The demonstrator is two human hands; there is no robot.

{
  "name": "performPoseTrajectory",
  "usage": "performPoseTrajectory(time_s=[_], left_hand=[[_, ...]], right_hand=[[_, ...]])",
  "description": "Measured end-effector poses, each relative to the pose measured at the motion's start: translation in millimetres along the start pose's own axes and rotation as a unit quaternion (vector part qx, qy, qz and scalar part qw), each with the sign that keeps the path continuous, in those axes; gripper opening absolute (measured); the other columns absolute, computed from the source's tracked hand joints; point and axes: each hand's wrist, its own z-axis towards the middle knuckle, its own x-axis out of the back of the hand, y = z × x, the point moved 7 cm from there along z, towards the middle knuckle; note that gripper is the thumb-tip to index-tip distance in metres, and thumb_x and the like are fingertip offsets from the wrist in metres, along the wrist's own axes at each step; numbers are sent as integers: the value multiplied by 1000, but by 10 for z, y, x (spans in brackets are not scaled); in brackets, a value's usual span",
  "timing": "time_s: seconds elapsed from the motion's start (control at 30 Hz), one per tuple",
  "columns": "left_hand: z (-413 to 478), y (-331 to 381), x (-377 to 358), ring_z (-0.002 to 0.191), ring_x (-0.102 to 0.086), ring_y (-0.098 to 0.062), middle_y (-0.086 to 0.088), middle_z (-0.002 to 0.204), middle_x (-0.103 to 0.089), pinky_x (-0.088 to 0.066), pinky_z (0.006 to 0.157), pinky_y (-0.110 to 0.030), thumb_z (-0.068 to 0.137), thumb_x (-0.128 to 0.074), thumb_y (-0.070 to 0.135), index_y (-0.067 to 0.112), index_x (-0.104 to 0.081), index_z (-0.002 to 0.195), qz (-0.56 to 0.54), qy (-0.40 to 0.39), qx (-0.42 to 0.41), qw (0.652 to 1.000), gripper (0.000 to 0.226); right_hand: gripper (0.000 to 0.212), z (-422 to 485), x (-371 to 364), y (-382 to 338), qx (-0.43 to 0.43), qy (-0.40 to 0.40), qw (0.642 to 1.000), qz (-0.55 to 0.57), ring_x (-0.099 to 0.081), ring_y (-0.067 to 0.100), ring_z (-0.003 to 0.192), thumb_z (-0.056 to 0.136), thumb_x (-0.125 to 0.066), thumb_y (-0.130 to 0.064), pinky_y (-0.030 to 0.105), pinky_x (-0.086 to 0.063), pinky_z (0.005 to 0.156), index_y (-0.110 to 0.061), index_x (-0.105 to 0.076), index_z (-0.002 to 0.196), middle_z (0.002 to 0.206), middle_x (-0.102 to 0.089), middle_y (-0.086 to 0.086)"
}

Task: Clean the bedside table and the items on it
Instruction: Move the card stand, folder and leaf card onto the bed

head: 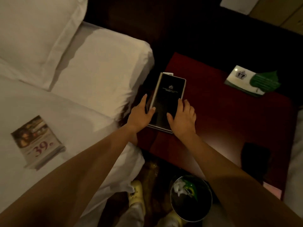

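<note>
Both hands on the black folder (167, 102), left side of the bedside table (221, 120).

Well left of the table, on the white bed (101, 63): a leaflet printed "39." (38, 143), flat on the sheet, and a pillow (36, 30) at the bed's far end. Left hand (141, 114) at the table's left edge, thumb over the folder's left border, fingers nearly straight along its outer side; it pinches that edge. Folder runs lengthwise, emblem end away from the person; flat or lifted, cannot tell. Right hand (182, 118) grips the folder's right edge, thumb on the cover, fingers curled over the side. On the floor below the table's front edge: waste bin (191, 200) holding crumpled white paper and something green. Table's far right corner: crown-marked white card (237, 76) partly under a green leaf-shaped card (264, 81).
</note>
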Motion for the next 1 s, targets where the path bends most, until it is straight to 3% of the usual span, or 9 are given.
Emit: performPoseTrajectory(time_s=[0.17, 0.3, 0.37, 0.43, 0.57, 0.7, 0.77, 0.87, 1.0], left_hand=[[170, 102, -212, 90, -61, -22, -16, 122, -62, -42, 69, -21, 97, -42, 30, 20, -12, 149, 34, -4, -27, 999, 61], [281, -51, -272, 111, -58, -32, -17, 127, -57, -48, 85, -35, 96, -43, 32, 16, -8, 149, 24, 4, 8, 1000, 66], [302, -51, -291, 116, -55, -30, -16, 129, -56, -48, 94, -37, 95, -45, 29, 15, -18, 148, -13, -3, -5, 1000, 60], [296, -19, -294, 118, -54, -26, -14, 129, -56, -43, 94, -28, 95, -45, 22, 14, -30, 143, -54, -4, -15, 998, 51], [265, -72, -234, 113, -54, -20, -11, 128, -55, -36, 77, -9, 97, -42, 15, 12, -37, 136, -115, 12, 16, 993, 39], [169, -216, 9, 111, -54, -17, -8, 129, -56, -38, 86, -21, 96, -42, 15, 14, -39, 134, -144, 59, 11, 988, 38], [110, -336, 138, 106, -53, -11, -6, 126, -58, -43, 90, -26, 95, -42, 13, 15, -42, 132, -169, 79, 13, 982, 37], [31, -541, 351, 108, -56, -16, -8, 124, -59, -47, 96, -33, 94, -44, 11, 14, -43, 132, -207, 118, 22, 971, 38], [-59, -828, 729, 98, -54, -10, -1, 115, -58, -41, 77, -13, 95, -46, 13, 9, -41, 132, -211, 167, 51, 962, 38]], right_hand=[[71, 57, -211, 152, -10, -67, 986, 150, -25, 34, 136, 93, -48, -31, 39, -24, 111, -6, -10, 147, 150, -25, 17], [67, 105, -259, 140, -51, -60, 968, 237, -29, 33, 133, 91, -52, -23, 37, -26, 109, -6, -16, 146, 145, -35, 17], [64, 149, -270, 139, -84, -48, 959, 267, -32, 34, 131, 88, -55, -22, 37, -29, 107, -6, -26, 143, 142, -39, 16], [63, 191, -263, 135, -131, -42, 945, 296, -33, 34, 130, 86, -58, -24, 38, -31, 106, -7, -31, 140, 142, -40, 15], [61, 248, -288, 26, -180, -42, 920, 346, -40, 33, 126, 82, -62, -29, 45, -37, 106, -7, -38, 134, 137, -45, 14], [43, 253, -341, -251, -184, -41, 903, 386, -52, 33, 112, 71, -62, -37, 51, -46, 94, -23, -38, 104, 118, -57, 11], [41, 257, -372, -426, -173, -46, 905, 387, -54, 33, 109, 70, -61, -39, 51, -48, 92, -25, -36, 99, 115, -58, 11], [40, 255, -458, -707, -157, -55, 907, 386, -55, 32, 108, 70, -61, -41, 51, -48, 92, -26, -37, 97, 113, -59, 11], [34, 319, -580, -1177, -131, -74, 908, 391, -57, 29, 106, 76, -64, -35, 48, -49, 92, -26, -40, 99, 111, -60, 9]])
